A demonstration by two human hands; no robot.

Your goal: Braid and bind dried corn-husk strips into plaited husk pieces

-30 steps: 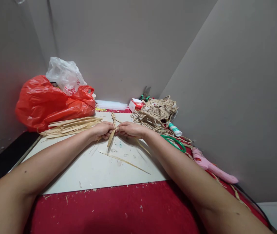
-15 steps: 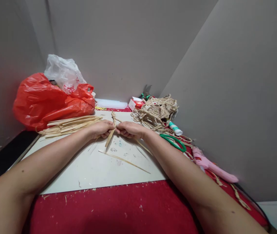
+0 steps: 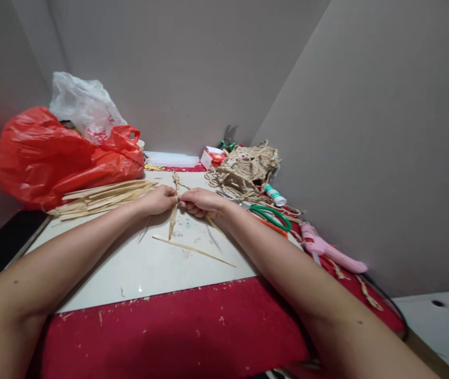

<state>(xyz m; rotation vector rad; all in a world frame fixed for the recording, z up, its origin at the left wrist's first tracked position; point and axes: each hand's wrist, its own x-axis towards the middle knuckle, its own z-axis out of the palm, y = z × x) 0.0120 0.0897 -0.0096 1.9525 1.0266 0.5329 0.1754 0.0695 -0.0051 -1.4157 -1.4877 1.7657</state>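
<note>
My left hand point(image 3: 161, 200) and my right hand point(image 3: 200, 202) meet above the white board point(image 3: 137, 268), both closed in a pinch on a braided cord of dried plant fibre point(image 3: 176, 181). Its knotted end points away from me. A flat, pale strip point(image 3: 172, 223) hangs from between my fingers toward me, and a thinner strand point(image 3: 215, 226) runs out below my right hand. One loose narrow strip point(image 3: 192, 250) lies on the board nearer to me. Left of my left hand is a bundle of dry strips point(image 3: 106, 197).
Red and white plastic bags point(image 3: 66, 158) stand at the back left. To the right are a coil of braided cord point(image 3: 253, 163), green-handled scissors point(image 3: 271, 217), a glue stick point(image 3: 275, 195) and a pink glue gun point(image 3: 330, 250). Red cloth point(image 3: 169, 337) covers the front.
The view has shifted, so everything sits further left and slightly higher. An orange handle now shows under my right forearm. Both hands keep their pinch, with the flat strip hanging straighter.
</note>
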